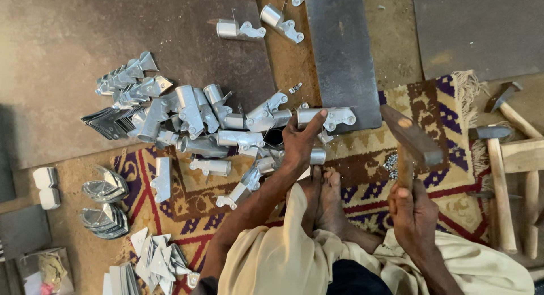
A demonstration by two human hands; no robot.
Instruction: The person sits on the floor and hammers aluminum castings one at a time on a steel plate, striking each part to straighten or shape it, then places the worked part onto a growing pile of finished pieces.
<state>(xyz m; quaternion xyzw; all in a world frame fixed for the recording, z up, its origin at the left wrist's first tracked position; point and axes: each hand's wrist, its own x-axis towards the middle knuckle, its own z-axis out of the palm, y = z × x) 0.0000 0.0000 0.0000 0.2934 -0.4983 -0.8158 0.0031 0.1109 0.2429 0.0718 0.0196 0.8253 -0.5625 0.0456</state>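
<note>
Head view showed the person seated on a patterned rug (362, 159), bare feet (323, 199) drawn in at frame centre. Left hand (299, 141) was clamped over one end of a silver tubular bracket (331, 117), pinning it flat on the lower edge of a dark steel block (340, 51) at upper centre. Right hand (412, 216) was clenched round the wooden handle of a hammer (412, 139), head raised and blurred just right of the bracket, not touching it. Judged step: striking the bracket on the block, mid-swing. Next move would call for a blow landing on the free end, clear of the left thumb. Heap of like brackets (198, 122) lay left of centre; two spare hammers (501, 159) sat at right edge.
</note>
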